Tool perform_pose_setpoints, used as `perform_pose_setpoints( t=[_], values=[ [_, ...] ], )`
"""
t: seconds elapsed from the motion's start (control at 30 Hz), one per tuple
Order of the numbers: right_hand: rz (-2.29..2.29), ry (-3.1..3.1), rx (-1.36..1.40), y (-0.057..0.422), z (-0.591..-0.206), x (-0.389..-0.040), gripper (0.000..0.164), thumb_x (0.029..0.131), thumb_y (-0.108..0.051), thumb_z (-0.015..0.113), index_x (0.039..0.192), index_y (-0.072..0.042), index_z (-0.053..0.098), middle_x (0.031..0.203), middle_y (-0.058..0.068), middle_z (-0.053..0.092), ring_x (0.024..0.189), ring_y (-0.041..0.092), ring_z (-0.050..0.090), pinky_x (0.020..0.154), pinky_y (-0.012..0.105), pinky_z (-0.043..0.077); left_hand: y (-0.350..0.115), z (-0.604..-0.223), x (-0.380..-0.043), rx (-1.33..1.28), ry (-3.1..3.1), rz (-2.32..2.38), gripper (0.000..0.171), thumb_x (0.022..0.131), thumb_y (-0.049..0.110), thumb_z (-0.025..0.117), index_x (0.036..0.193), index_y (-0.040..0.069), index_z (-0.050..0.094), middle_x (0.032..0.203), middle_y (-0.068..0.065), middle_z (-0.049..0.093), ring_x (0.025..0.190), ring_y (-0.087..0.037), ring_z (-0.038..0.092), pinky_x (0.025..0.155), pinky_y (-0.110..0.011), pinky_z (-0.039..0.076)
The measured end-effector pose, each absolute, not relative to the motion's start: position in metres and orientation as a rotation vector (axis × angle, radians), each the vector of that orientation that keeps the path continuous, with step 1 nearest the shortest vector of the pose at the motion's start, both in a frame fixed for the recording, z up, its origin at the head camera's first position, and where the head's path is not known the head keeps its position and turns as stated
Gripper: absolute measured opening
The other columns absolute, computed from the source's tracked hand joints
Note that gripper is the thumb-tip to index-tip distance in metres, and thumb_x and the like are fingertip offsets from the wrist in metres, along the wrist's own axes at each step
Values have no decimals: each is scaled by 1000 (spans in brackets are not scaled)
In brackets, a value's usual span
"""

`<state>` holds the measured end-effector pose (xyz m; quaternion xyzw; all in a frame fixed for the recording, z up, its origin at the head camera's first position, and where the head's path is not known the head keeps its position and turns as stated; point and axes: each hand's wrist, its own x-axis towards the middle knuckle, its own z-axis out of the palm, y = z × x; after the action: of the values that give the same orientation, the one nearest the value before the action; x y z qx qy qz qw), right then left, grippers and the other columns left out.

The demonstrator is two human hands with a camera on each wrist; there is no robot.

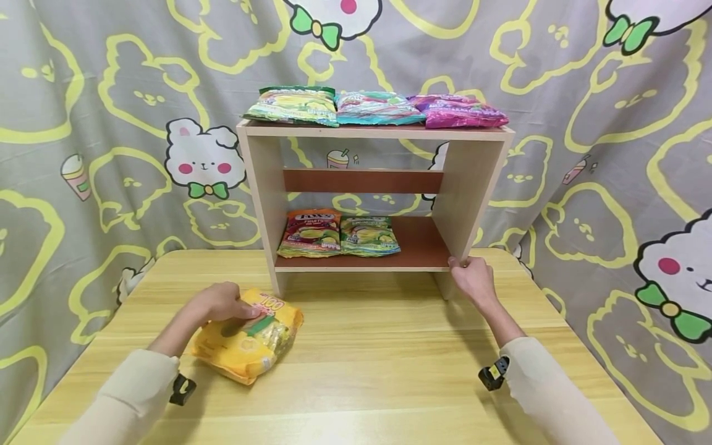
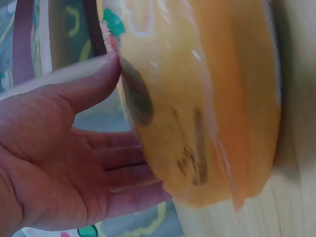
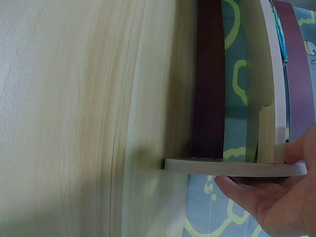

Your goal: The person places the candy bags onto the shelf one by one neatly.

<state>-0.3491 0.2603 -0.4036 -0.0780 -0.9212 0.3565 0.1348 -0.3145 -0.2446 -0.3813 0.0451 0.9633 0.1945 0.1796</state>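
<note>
My left hand (image 1: 225,301) grips a yellow candy bag (image 1: 245,346) at the table's left, thumb on the printed face and fingers behind it. In the left wrist view the yellow bag (image 2: 197,98) is tilted, with its lower part close to the tabletop. My right hand (image 1: 474,279) holds the right side panel of a small wooden shelf (image 1: 361,269) near its lower board. Seen from the right wrist, the thumb and fingers of the right hand (image 3: 276,197) lie on either side of the panel edge (image 3: 232,167).
On the lower board lie a red candy bag (image 1: 311,235) and a green candy bag (image 1: 368,237), side by side at the left. Along the top are a yellow-green bag (image 1: 293,106), a teal bag (image 1: 378,109) and a purple bag (image 1: 458,111). A patterned curtain (image 1: 139,74) hangs behind the table (image 1: 361,371).
</note>
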Motion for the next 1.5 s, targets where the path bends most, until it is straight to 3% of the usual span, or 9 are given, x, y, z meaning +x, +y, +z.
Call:
perform_pose_setpoints(
  t=[0.13,0.27,0.47,0.6,0.73,0.87,1.03,1.23,1.5],
  values=[
    [1046,-2674,-227,260,-403,-349,48,102,-37,51,88,3,73,72,15,67,72,31,57,53,33,41,-227,-384,-310,117,2749,535,50,90,47,74,87,-1,59,83,-14,60,74,-26,61,52,-44,59],
    [1045,-2677,-226,260,-403,-349,49,102,-38,50,89,3,73,74,16,68,73,31,58,54,33,41,-213,-390,-307,94,2753,566,50,88,49,76,75,8,50,72,-7,48,65,-21,55,47,-41,59],
    [1049,-2674,-228,261,-404,-349,48,102,-38,50,88,2,73,72,15,67,73,31,58,54,33,40,-193,-398,-304,131,2775,606,51,86,51,77,73,10,49,66,-3,41,53,-18,51,44,-38,57],
    [1049,-2667,-226,261,-404,-350,48,101,-38,50,92,3,74,75,16,68,75,32,58,55,33,40,-176,-401,-303,228,2834,576,49,86,50,77,81,5,59,71,-6,53,56,-18,51,46,-32,50],
    [1043,-2666,-232,262,-406,-350,47,101,-38,50,80,0,70,67,12,64,71,31,56,54,33,40,-158,-403,-302,300,2889,534,48,86,51,77,84,5,63,73,-6,57,64,-18,48,53,-29,38],
    [1039,-2670,-234,262,-406,-350,46,101,-37,50,71,-4,64,61,8,57,65,28,52,52,33,39,-142,-407,-302,305,2910,558,48,85,52,77,76,8,60,66,-1,48,62,-16,42,54,-28,32],
    [1042,-2674,-234,261,-407,-351,47,101,-38,49,82,0,70,68,12,62,70,30,54,53,33,40,-127,-414,-305,329,2942,580,51,84,54,77,69,11,54,60,2,38,57,-13,33,51,-28,25],
    [1043,-2667,-244,261,-407,-350,48,100,-39,50,88,1,73,74,15,66,75,32,56,56,33,41,-120,-421,-306,343,2979,585,54,82,58,77,66,14,50,59,3,36,56,-13,34,49,-27,25],
    [1036,-2670,-251,261,-406,-351,46,101,-38,50,75,-3,65,66,10,61,71,30,55,55,33,40,-120,-421,-308,350,2962,614,50,83,56,77,72,12,55,62,2,39,58,-14,36,50,-27,26]
  ],
)
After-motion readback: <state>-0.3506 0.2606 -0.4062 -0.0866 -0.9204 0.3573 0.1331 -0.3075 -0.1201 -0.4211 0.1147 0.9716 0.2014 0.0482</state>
